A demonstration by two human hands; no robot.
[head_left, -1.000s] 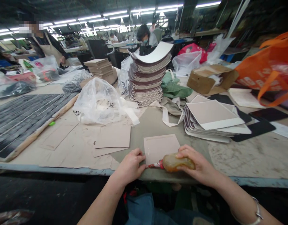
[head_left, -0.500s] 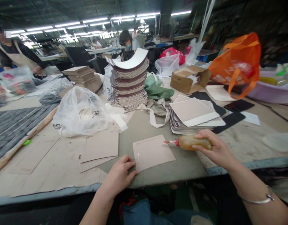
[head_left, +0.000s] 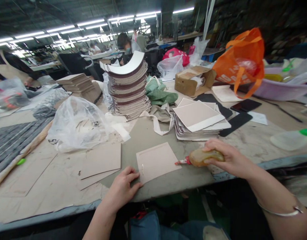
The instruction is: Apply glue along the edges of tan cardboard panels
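Observation:
A pinkish-beige card sheet (head_left: 158,161) lies flat on the table before me, with a short glossy streak near its left edge. At its near left corner, my left hand (head_left: 125,186) has curled fingertips and thumb on the edge. My right hand (head_left: 224,156) is wrapped round a squeeze bottle (head_left: 202,157) of amber glue, tipped sideways. Its red nozzle points left, with the tip at the sheet's right edge close to the near right corner; whether it touches is unclear.
Loose card sheets (head_left: 102,161) lie left, near a clear plastic bag (head_left: 78,123). Behind stand a tall stack of curved boards (head_left: 128,90) and a pile of flat panels (head_left: 199,116). An orange bag (head_left: 239,60), phone (head_left: 245,105) and green-capped bottle (head_left: 288,140) are right.
The bottle's nozzle has moved along the sheet's right edge toward the near right corner. My left hand stays at the sheet's corner. The view has turned slightly right.

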